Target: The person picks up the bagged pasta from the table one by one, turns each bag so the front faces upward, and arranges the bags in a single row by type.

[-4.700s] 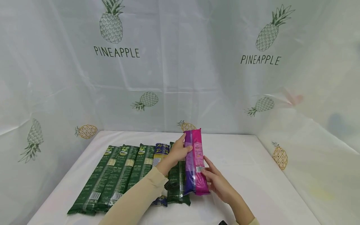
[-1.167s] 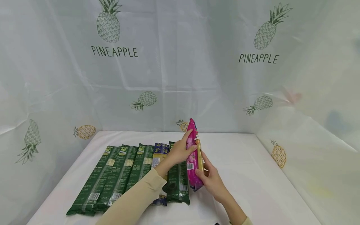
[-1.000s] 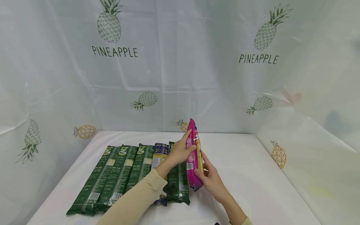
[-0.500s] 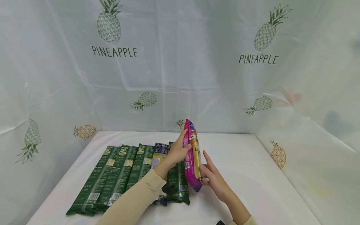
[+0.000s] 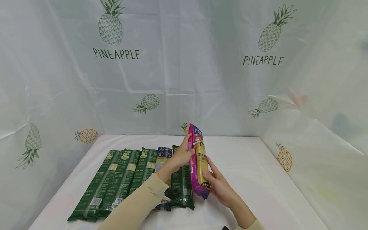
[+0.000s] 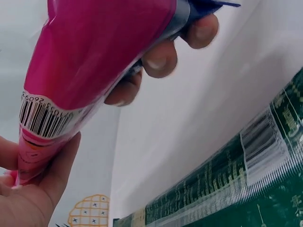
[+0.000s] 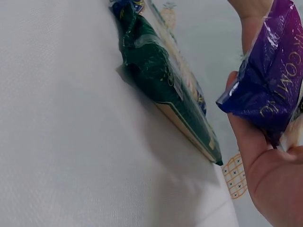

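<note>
Both hands hold a pink and purple spaghetti packet (image 5: 202, 161) tilted up over the table, its front with the yellow window turned partly towards me. The left hand (image 5: 180, 157) grips its upper left edge, thumb on the near side. Lower down, the right hand (image 5: 222, 189) holds the right edge near the purple end. In the left wrist view, the packet's pink side (image 6: 99, 52) with a barcode lies between the left hand (image 6: 28, 203) and right fingertips (image 6: 161, 59). The right wrist view has its crinkled purple end (image 7: 270, 80) above the right palm (image 7: 279, 184).
Left of the held packet, a green spaghetti packet (image 5: 181, 183) lies on the white table (image 5: 253, 179). Beside it are a blue and yellow packet (image 5: 164, 152), partly behind the left arm, and three more green packets (image 5: 120, 179). A pineapple-print curtain (image 5: 187, 70) surrounds the table.
The packet has turned about its length, from its purple and pink back, past its narrow pink side, to its yellow-windowed front. The right hand loosened, then took hold again. The lying packets have stayed put.
</note>
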### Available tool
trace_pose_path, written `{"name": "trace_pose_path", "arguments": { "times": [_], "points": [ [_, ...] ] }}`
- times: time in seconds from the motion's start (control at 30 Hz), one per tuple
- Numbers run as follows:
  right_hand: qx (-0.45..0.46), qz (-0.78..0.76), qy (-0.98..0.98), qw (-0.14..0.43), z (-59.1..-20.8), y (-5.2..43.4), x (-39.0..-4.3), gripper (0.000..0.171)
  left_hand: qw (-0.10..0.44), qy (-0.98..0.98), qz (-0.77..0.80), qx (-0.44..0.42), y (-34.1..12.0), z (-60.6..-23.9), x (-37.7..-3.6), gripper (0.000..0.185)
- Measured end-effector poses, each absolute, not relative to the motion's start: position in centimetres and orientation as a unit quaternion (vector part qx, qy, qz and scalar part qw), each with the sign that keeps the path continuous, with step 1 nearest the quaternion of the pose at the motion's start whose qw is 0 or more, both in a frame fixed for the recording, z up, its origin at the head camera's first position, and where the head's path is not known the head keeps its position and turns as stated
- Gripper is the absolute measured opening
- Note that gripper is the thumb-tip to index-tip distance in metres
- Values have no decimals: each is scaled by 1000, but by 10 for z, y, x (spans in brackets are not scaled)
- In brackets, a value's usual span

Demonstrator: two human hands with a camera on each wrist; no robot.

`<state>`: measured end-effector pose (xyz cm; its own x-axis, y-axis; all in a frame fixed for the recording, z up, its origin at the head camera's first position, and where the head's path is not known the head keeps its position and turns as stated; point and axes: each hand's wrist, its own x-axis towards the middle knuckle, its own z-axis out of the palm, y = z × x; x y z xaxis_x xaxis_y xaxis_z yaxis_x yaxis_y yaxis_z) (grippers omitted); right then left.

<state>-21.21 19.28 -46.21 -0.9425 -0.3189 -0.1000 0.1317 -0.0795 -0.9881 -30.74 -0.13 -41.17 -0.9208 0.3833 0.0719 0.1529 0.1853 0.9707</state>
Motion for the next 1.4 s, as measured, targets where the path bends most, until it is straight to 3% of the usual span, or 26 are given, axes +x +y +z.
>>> {"name": "trace_pose_path", "arguments": {
  "times": [0.2,0.5,0.8,1.13,1.4],
  "points": [
    [-68,-721,682,101,-464,190,-212,80,98,772,600,184,-3,-410,-311,72],
    [-36,-702,711,23,-464,185,-211,82,41,837,511,192,-4,-408,-315,75],
    [-51,-644,762,-42,-462,177,-208,85,5,853,480,205,-5,-404,-315,90],
    [-46,-566,820,-70,-463,173,-208,88,2,845,497,200,-4,-407,-315,83],
    [-40,-560,827,-35,-458,179,-209,84,47,807,568,157,-6,-409,-316,83]
  ]
}}
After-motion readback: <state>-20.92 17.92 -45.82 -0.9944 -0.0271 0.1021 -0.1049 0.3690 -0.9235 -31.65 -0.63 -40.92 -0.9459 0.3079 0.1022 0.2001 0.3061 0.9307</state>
